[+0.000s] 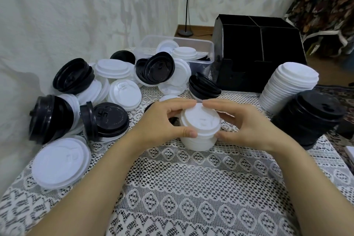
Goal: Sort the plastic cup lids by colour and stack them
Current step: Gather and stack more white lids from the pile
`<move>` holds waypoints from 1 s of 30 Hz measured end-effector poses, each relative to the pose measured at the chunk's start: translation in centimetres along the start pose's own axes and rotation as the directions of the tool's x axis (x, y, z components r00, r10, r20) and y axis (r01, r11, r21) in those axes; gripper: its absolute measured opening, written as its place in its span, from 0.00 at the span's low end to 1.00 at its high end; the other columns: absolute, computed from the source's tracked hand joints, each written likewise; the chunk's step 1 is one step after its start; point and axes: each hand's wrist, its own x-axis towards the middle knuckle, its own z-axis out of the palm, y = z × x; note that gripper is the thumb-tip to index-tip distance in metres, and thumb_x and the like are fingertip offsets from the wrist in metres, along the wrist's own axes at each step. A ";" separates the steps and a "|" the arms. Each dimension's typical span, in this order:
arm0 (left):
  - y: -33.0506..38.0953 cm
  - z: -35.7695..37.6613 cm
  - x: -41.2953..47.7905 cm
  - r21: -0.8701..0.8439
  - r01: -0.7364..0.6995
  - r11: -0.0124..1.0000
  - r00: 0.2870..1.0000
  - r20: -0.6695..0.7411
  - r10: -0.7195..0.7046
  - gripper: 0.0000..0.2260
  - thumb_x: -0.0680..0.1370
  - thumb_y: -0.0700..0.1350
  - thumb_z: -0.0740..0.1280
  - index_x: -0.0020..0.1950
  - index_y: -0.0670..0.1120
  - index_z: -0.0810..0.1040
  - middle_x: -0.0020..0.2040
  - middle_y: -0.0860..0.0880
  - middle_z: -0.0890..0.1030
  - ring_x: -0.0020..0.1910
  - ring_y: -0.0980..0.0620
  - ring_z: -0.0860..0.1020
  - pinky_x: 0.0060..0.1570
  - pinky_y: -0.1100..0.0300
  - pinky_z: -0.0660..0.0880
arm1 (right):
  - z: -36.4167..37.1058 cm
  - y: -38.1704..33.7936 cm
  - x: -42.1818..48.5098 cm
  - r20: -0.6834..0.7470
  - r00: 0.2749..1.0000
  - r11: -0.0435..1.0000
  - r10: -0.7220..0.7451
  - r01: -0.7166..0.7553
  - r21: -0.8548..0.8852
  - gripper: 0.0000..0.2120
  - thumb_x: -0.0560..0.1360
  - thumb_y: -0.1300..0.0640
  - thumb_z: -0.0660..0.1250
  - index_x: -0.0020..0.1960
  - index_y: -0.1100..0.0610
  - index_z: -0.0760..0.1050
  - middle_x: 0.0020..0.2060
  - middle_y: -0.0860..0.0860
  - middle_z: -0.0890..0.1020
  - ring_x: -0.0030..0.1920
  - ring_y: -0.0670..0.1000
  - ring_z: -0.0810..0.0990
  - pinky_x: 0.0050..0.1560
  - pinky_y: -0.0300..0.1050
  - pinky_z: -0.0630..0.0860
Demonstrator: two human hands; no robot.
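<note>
A short stack of white lids [199, 128] stands on the lace cloth at the table's middle. My left hand [162, 120] grips its left side, thumb at the front and fingers curled over the far rim. My right hand [243, 122] grips its right side the same way. A tall leaning stack of white lids [287, 86] and a stack of black lids [308, 117] stand at the right. Several loose black lids [74, 76] and white lids [61, 161] lie jumbled across the left and back.
A clear plastic tub [203, 46] with a few lids lies at the back. Beside it stands a black divided organiser box [258, 53]. A white curtain hangs along the left. The lace-covered table [182, 197] stretches toward me.
</note>
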 end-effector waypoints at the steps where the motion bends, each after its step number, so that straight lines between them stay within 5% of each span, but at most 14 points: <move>1: 0.0 0.0 0.0 0.030 0.016 0.999 1.000 0.013 -0.016 0.32 0.58 0.45 0.79 0.62 0.49 0.77 0.62 0.58 0.77 0.60 0.65 0.76 0.58 0.70 0.72 | 0.0 -0.1 0.0 0.013 1.000 1.000 0.002 -0.001 -0.024 0.33 0.68 0.72 0.73 0.64 0.45 0.73 0.66 0.40 0.73 0.67 0.37 0.71 0.68 0.34 0.67; 7: -0.1 -0.1 0.1 0.209 0.049 0.977 0.997 0.041 -0.059 0.33 0.62 0.40 0.81 0.67 0.45 0.76 0.64 0.57 0.75 0.64 0.63 0.73 0.66 0.67 0.68 | 0.1 -0.1 0.0 0.032 0.998 0.991 0.049 -0.044 -0.128 0.31 0.68 0.68 0.75 0.66 0.49 0.74 0.65 0.37 0.72 0.65 0.32 0.70 0.64 0.27 0.66; 12: 0.1 0.0 0.0 0.316 0.050 0.947 0.995 0.065 -0.074 0.33 0.63 0.42 0.81 0.67 0.49 0.76 0.60 0.65 0.73 0.59 0.74 0.71 0.67 0.70 0.65 | 0.1 0.1 0.1 0.048 0.994 0.980 0.097 -0.087 -0.181 0.31 0.68 0.67 0.76 0.67 0.49 0.74 0.65 0.35 0.71 0.65 0.31 0.69 0.64 0.26 0.65; 15: 0.2 -0.1 0.0 0.381 0.043 0.923 0.995 0.070 -0.076 0.34 0.63 0.46 0.81 0.68 0.49 0.75 0.63 0.62 0.73 0.65 0.66 0.69 0.71 0.62 0.63 | 0.1 -0.1 0.1 0.077 0.990 0.978 0.118 -0.102 -0.180 0.31 0.68 0.64 0.77 0.66 0.46 0.73 0.64 0.33 0.71 0.65 0.30 0.69 0.63 0.25 0.65; 19: 0.2 -0.2 0.1 0.441 0.012 0.897 0.995 0.083 -0.054 0.35 0.64 0.48 0.80 0.69 0.49 0.74 0.67 0.57 0.74 0.63 0.70 0.66 0.70 0.66 0.61 | 0.3 -0.5 0.2 0.055 0.988 0.977 0.146 -0.135 -0.165 0.35 0.59 0.49 0.78 0.66 0.49 0.75 0.62 0.32 0.72 0.65 0.32 0.69 0.67 0.29 0.63; 25: -0.4 -0.3 -0.3 0.429 -0.087 0.899 0.994 0.101 0.048 0.30 0.68 0.48 0.78 0.68 0.49 0.75 0.68 0.58 0.73 0.67 0.65 0.68 0.69 0.61 0.67 | 0.8 -0.2 0.3 -0.014 0.993 0.974 0.115 -0.116 -0.197 0.33 0.55 0.43 0.77 0.60 0.44 0.78 0.60 0.33 0.75 0.64 0.32 0.71 0.72 0.38 0.63; 28: -0.3 -0.6 -0.3 0.267 -0.208 0.941 0.957 -0.141 0.252 0.13 0.73 0.46 0.69 0.56 0.46 0.82 0.55 0.55 0.81 0.56 0.61 0.79 0.52 0.66 0.77 | 0.8 -0.2 0.3 -0.008 0.993 0.977 0.114 -0.114 -0.182 0.31 0.54 0.40 0.76 0.57 0.38 0.77 0.59 0.30 0.76 0.64 0.33 0.71 0.73 0.42 0.64; 30: -0.6 -0.9 0.0 0.347 -0.221 0.911 0.871 -0.349 0.344 0.11 0.73 0.43 0.65 0.52 0.45 0.82 0.47 0.57 0.81 0.48 0.58 0.80 0.47 0.67 0.77 | 0.8 -0.2 0.4 -0.006 0.994 0.976 0.112 -0.111 -0.185 0.30 0.55 0.40 0.76 0.57 0.37 0.77 0.58 0.29 0.75 0.64 0.33 0.71 0.72 0.42 0.64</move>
